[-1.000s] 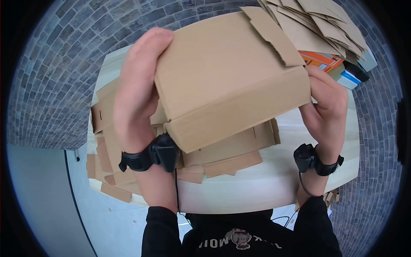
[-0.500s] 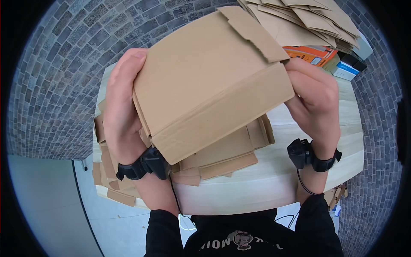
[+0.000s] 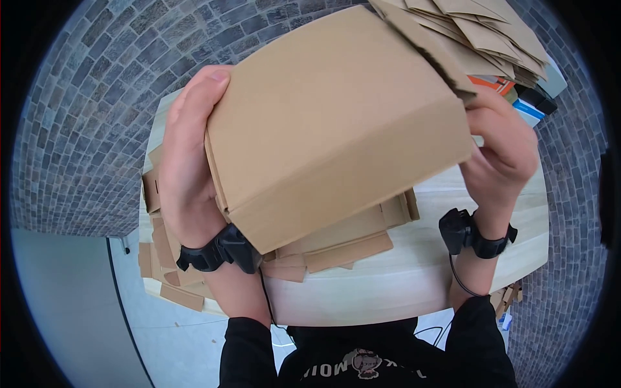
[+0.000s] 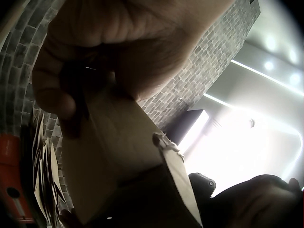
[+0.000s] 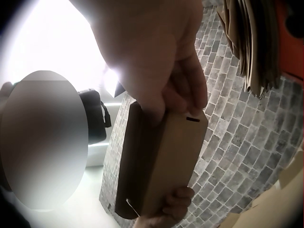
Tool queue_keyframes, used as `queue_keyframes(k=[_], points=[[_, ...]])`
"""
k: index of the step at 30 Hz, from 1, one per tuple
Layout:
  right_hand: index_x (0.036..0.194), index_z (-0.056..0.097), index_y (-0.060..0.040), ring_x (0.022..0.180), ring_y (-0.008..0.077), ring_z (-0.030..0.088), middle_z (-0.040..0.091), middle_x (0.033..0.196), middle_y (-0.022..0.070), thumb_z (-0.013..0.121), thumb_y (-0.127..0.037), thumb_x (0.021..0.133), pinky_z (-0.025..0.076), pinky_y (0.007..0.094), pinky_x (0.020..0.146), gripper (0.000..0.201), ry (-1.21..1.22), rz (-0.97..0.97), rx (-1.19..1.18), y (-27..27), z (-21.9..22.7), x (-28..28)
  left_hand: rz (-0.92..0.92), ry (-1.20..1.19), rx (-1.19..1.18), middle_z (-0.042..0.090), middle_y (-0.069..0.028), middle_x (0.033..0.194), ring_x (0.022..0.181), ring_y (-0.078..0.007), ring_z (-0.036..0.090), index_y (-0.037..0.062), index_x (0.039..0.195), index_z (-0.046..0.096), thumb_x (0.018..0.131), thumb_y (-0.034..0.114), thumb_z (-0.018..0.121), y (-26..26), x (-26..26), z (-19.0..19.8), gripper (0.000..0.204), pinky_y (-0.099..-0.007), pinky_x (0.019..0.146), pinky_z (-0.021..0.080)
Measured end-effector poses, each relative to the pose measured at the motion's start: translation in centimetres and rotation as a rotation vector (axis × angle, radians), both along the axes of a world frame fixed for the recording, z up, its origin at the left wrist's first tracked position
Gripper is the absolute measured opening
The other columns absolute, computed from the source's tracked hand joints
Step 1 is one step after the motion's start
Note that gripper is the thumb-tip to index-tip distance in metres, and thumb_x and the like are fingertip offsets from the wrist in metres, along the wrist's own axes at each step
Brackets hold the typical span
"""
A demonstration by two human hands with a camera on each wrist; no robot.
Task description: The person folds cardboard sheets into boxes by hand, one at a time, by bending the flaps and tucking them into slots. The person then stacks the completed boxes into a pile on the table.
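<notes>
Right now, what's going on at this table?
A person holds a cardboard box up over the table, left hand and right hand gripping opposite sides. A flap by the right hand sticks out, not tucked in. More cardboard pieces lie on the table beneath.

Layout of the table (image 3: 504,213) before me.
Cardboard pieces (image 3: 349,238) lie on it, leftward and below the held box (image 3: 336,116); far right, stacked cardboard sheets (image 3: 495,35) adjoin small cartons (image 3: 530,111).
</notes>
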State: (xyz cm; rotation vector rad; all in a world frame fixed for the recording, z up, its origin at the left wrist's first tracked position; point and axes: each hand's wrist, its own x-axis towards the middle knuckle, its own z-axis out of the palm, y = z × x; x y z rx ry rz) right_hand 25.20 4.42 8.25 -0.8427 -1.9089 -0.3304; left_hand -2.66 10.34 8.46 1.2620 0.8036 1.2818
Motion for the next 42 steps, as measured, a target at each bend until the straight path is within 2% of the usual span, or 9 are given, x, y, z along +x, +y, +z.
queue_keyframes(k=[5, 7, 10, 14, 16, 19, 31, 37, 42], points=[[0.078, 0.059, 0.0052, 0.083, 0.0240, 0.065, 0.067, 0.094, 0.0191, 0.076, 0.003, 0.066, 0.051, 0.0299, 0.076, 0.021, 0.027, 0.056, -0.054, -0.7, -0.1, -0.3, 0.006, -0.051, -0.055, 0.061, -0.0022, 0.082, 0.071, -0.0071, 0.055, 0.0010, 0.096, 0.061, 0.096, 0.019, 0.046, -0.3, 0.5, 0.3, 0.023, -0.0215, 0.064, 0.045], [0.091, 0.058, 0.0054, 0.091, 0.0263, 0.065, 0.066, 0.102, 0.0215, 0.079, 0.001, 0.068, 0.051, 0.0323, 0.081, 0.031, 0.333, 0.265, -0.150, -0.5, -0.8, -0.8, -0.007, -0.054, -0.051, 0.061, -0.0024, 0.082, 0.073, -0.0082, 0.056, 0.0012, 0.097, 0.060, 0.095, 0.019, 0.047, -0.2, 0.4, 0.2, 0.023, -0.0217, 0.066, 0.045], [0.102, 0.056, 0.0055, 0.100, 0.0288, 0.063, 0.063, 0.108, 0.0232, 0.084, -0.010, 0.069, 0.050, 0.0364, 0.087, 0.046, 0.412, 0.336, -0.254, -0.8, -0.9, -0.5, 0.121, -0.097, -0.025, 0.061, -0.0027, 0.082, 0.074, -0.0092, 0.056, 0.0016, 0.096, 0.061, 0.095, 0.019, 0.048, -1.2, 1.2, 0.7, 0.022, -0.0220, 0.069, 0.044], [0.101, 0.058, 0.0055, 0.104, 0.0292, 0.061, 0.063, 0.110, 0.0238, 0.086, -0.022, 0.066, 0.048, 0.0383, 0.091, 0.053, 0.083, 0.345, -0.270, -0.8, 0.6, 0.0, 0.142, -0.102, -0.025, 0.061, -0.0028, 0.082, 0.075, -0.0100, 0.056, 0.0019, 0.094, 0.062, 0.094, 0.020, 0.048, -1.3, 1.1, 0.6, 0.022, -0.0224, 0.070, 0.045], [0.102, 0.058, 0.0060, 0.106, 0.0298, 0.060, 0.062, 0.111, 0.0240, 0.085, -0.030, 0.063, 0.046, 0.0393, 0.093, 0.060, 0.156, 0.389, -0.328, -1.1, 0.6, -0.2, 0.473, 0.069, 0.053, 0.061, -0.0027, 0.082, 0.075, -0.0099, 0.057, 0.0024, 0.093, 0.063, 0.095, 0.021, 0.047, -1.0, 1.4, 0.3, 0.024, -0.0225, 0.070, 0.045], [0.102, 0.058, 0.0068, 0.107, 0.0287, 0.060, 0.063, 0.111, 0.0237, 0.085, -0.027, 0.066, 0.045, 0.0377, 0.093, 0.056, 0.245, 0.327, -0.346, -1.2, 0.3, -0.7, 0.212, -0.106, -0.094, 0.061, -0.0026, 0.081, 0.075, -0.0102, 0.058, 0.0030, 0.093, 0.063, 0.095, 0.021, 0.046, -1.3, 1.2, 1.2, 0.025, -0.0228, 0.069, 0.045], [0.096, 0.061, 0.0038, 0.099, 0.0213, 0.061, 0.064, 0.110, 0.0204, 0.080, -0.008, 0.073, 0.048, 0.0331, 0.087, 0.033, 0.462, 0.407, -0.397, -0.9, -0.3, -1.2, 0.245, -0.075, 0.016, 0.060, -0.0006, 0.080, 0.071, -0.0080, 0.056, 0.0045, 0.089, 0.061, 0.096, 0.023, 0.047, -1.5, 1.6, 1.2, 0.025, -0.0223, 0.067, 0.045], [0.095, 0.062, 0.0042, 0.101, 0.0233, 0.062, 0.063, 0.114, 0.0224, 0.070, -0.020, 0.086, 0.049, 0.0351, 0.089, 0.027, 0.508, 0.408, -0.500, -1.2, -0.2, -2.1, 0.242, -0.234, -0.135, 0.062, -0.0021, 0.080, 0.070, -0.0084, 0.058, 0.0058, 0.086, 0.061, 0.094, 0.026, 0.051, -1.8, 1.4, 1.5, 0.023, -0.0223, 0.064, 0.046], [0.096, 0.061, 0.0046, 0.106, 0.0254, 0.060, 0.060, 0.118, 0.0252, 0.061, -0.029, 0.091, 0.045, 0.0370, 0.094, 0.034, 0.508, 0.395, -0.479, -1.5, 0.1, -2.2, 0.238, -0.182, 0.002, 0.063, -0.0027, 0.081, 0.070, -0.0091, 0.058, 0.0054, 0.088, 0.061, 0.094, 0.025, 0.051, -0.9, 0.5, 0.9, 0.023, -0.0227, 0.064, 0.046]])
